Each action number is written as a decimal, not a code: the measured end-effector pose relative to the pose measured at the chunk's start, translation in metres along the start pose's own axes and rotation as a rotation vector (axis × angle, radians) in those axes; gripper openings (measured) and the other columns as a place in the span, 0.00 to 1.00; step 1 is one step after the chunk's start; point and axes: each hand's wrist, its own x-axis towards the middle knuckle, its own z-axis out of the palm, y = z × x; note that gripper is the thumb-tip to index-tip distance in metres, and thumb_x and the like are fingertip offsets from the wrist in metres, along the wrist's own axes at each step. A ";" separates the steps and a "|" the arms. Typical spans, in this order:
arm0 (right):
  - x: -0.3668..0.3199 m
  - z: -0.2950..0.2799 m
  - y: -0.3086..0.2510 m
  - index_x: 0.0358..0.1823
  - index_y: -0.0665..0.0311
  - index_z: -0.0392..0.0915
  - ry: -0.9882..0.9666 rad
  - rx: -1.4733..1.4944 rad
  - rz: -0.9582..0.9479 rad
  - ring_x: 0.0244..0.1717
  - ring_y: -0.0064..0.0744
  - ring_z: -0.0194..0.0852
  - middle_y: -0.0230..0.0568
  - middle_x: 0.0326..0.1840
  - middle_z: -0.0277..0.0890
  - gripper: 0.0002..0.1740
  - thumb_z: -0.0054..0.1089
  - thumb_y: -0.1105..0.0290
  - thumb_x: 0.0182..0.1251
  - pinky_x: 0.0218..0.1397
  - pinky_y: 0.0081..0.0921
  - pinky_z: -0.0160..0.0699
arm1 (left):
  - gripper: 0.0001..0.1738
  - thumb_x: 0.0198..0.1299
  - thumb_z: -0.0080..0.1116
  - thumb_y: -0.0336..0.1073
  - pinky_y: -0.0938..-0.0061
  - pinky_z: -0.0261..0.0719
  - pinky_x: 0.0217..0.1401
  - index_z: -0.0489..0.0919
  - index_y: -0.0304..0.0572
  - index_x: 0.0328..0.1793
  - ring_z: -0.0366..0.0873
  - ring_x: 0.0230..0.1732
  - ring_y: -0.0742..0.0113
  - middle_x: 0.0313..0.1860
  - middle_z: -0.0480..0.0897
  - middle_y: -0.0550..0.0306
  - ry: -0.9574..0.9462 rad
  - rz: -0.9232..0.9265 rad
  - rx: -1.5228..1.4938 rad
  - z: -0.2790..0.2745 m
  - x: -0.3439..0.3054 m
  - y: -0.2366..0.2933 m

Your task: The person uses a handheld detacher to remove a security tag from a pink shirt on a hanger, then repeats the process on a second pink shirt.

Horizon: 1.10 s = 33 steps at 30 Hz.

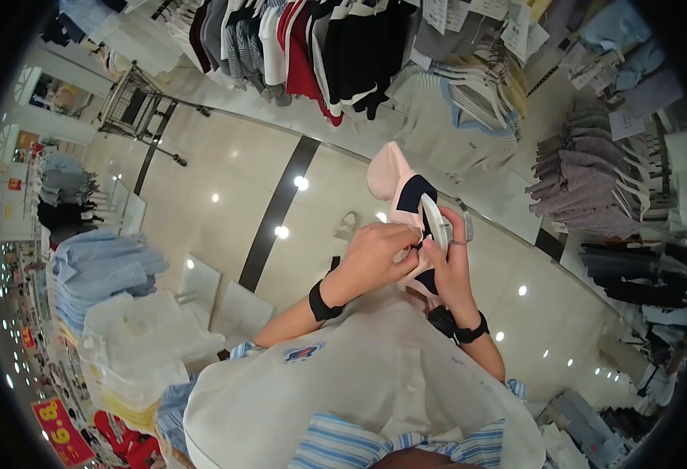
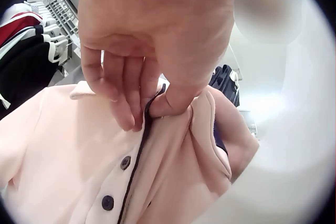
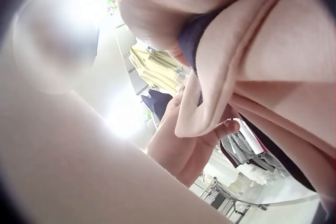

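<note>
A pink collared shirt [image 1: 389, 176] with navy parts is held up before the person's chest. In the left wrist view its front [image 2: 68, 155] shows dark buttons [image 2: 107, 202] and a navy-edged opening. My left hand [image 1: 379, 254] pinches that edge near the neck between thumb and fingers, above the buttons. On the other side, my right hand [image 1: 454, 273] grips the shirt by the collar, its thumb toward the left hand. The right wrist view shows the folded collar [image 3: 210, 92] close up, with the right hand [image 3: 157, 3] behind it and some fingers hidden.
Racks of hanging clothes surround the person, with black garments [image 1: 371, 55] ahead and mauve ones [image 1: 586, 168] at right. Light blue shirts [image 1: 101, 270] hang at left. A wire cart [image 1: 136, 109] stands on the tiled floor [image 1: 226, 172].
</note>
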 end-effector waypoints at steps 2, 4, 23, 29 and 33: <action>0.019 0.021 -0.002 0.78 0.62 0.58 0.024 0.000 0.026 0.56 0.25 0.75 0.40 0.64 0.75 0.32 0.58 0.72 0.77 0.60 0.26 0.76 | 0.06 0.52 0.70 0.31 0.63 0.79 0.35 0.83 0.42 0.33 0.83 0.30 0.53 0.29 0.85 0.56 -0.018 0.027 -0.010 -0.020 0.014 -0.022; 0.039 0.043 0.001 0.78 0.62 0.59 0.078 -0.056 0.046 0.56 0.25 0.74 0.40 0.65 0.74 0.32 0.59 0.71 0.76 0.61 0.26 0.75 | 0.06 0.51 0.70 0.32 0.63 0.80 0.36 0.83 0.42 0.33 0.83 0.29 0.53 0.29 0.85 0.57 -0.017 0.046 -0.020 -0.042 0.027 -0.044; 0.142 0.192 -0.003 0.80 0.65 0.60 0.276 -0.255 0.040 0.60 0.25 0.72 0.41 0.66 0.74 0.32 0.56 0.75 0.77 0.66 0.25 0.73 | 0.07 0.47 0.69 0.32 0.64 0.81 0.38 0.83 0.42 0.32 0.84 0.33 0.56 0.31 0.84 0.59 -0.130 0.185 -0.323 -0.154 0.083 -0.196; 0.139 0.195 -0.006 0.80 0.66 0.60 0.310 -0.176 0.197 0.65 0.27 0.70 0.42 0.68 0.72 0.32 0.56 0.76 0.77 0.71 0.28 0.69 | 0.07 0.47 0.69 0.31 0.64 0.81 0.38 0.82 0.41 0.32 0.83 0.33 0.55 0.31 0.83 0.59 -0.151 0.179 -0.384 -0.152 0.080 -0.201; 0.135 0.191 0.004 0.79 0.68 0.59 0.277 -0.198 0.101 0.69 0.30 0.70 0.43 0.71 0.71 0.32 0.56 0.76 0.77 0.74 0.30 0.68 | 0.07 0.47 0.69 0.32 0.64 0.81 0.38 0.82 0.41 0.32 0.83 0.33 0.55 0.31 0.83 0.59 -0.168 0.147 -0.360 -0.143 0.072 -0.203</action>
